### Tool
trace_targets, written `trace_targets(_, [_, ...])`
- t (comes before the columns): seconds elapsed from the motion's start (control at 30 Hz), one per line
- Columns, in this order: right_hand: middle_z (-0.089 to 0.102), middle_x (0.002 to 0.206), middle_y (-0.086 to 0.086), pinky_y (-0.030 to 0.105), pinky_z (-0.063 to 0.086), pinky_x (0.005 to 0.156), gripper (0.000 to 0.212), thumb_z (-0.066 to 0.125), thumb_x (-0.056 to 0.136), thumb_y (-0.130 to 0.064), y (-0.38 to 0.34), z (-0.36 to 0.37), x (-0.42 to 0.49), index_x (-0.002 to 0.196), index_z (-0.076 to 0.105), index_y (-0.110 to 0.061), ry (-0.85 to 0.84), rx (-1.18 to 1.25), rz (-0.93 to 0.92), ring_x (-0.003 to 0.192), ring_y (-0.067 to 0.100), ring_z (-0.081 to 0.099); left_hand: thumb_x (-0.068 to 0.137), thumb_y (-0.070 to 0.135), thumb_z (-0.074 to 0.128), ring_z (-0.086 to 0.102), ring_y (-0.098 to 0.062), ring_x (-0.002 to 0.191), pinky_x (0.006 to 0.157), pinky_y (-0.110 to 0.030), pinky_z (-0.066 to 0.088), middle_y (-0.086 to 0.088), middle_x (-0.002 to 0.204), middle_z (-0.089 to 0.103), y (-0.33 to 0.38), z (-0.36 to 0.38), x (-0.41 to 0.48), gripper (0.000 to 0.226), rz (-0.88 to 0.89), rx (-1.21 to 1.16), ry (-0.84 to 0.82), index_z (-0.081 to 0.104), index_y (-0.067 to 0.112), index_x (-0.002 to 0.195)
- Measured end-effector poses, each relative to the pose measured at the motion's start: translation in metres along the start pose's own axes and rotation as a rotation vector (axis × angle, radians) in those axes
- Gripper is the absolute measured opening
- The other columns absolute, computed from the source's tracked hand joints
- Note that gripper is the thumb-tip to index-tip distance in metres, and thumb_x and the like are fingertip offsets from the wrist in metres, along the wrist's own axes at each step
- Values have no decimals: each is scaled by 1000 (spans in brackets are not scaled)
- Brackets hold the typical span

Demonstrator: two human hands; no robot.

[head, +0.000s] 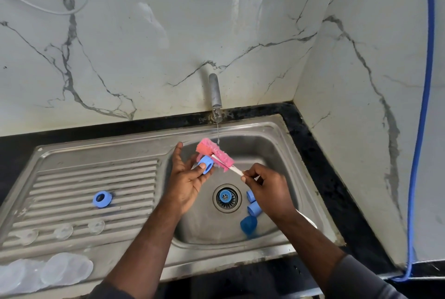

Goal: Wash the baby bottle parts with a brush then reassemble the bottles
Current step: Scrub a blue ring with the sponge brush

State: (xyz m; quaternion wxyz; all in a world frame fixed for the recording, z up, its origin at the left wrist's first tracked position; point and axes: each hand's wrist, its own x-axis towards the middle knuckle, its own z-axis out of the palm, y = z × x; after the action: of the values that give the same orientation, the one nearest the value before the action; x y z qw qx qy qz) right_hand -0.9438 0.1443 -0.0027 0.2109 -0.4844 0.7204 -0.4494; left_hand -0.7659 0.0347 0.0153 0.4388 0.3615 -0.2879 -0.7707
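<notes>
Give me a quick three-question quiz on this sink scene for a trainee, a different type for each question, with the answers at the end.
1. Multiple choice: what does the right hand hold? A) the brush handle B) a clear bottle C) nothing
2. True or false: the left hand grips a blue ring.
3. Fill the gap: a second blue ring lies on the ribbed ____ of the sink.

Key: 1 A; 2 true; 3 drainboard
</notes>
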Motion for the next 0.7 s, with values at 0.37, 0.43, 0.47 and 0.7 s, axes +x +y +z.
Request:
trace_targets(0.37, [70,75,-7,45,54,56,24,73,91,-20,4,-3,-2,73,58,-26,-35,6,64,59,22,65,100,-4,44,64,-36,113,103,-58,48,-23,127,64,-5,0,1,51,-64,-85,-1,45,24,143])
trace_targets(0.43, [71,80,-11,44,55,61,27,73,91,-22,4,-3,-2,73,56,-31,-37,-12,65,65,17,66,104,3,42,67,-32,108,93,-53,55,-17,120,67,-6,3,1,31,-41,-90,29,54,14,131])
trace_targets(0.47, [71,81,-12,42,56,64,28,73,91,-23,3,-2,-3,73,55,-34,-40,-26,57,68,14,66,106,6,41,68,-31,106,87,-49,59,-16,119,68,-7,4,2,25,-35,-105,63,57,10,124])
trace_targets(0.7, [67,82,-12,30,56,66,13,69,93,-14,2,-5,-1,93,66,-27,8,24,129,74,5,63,108,21,41,75,-33,90,68,-39,63,-32,128,60,-13,5,8,35,-198,-247,246,51,-5,129])
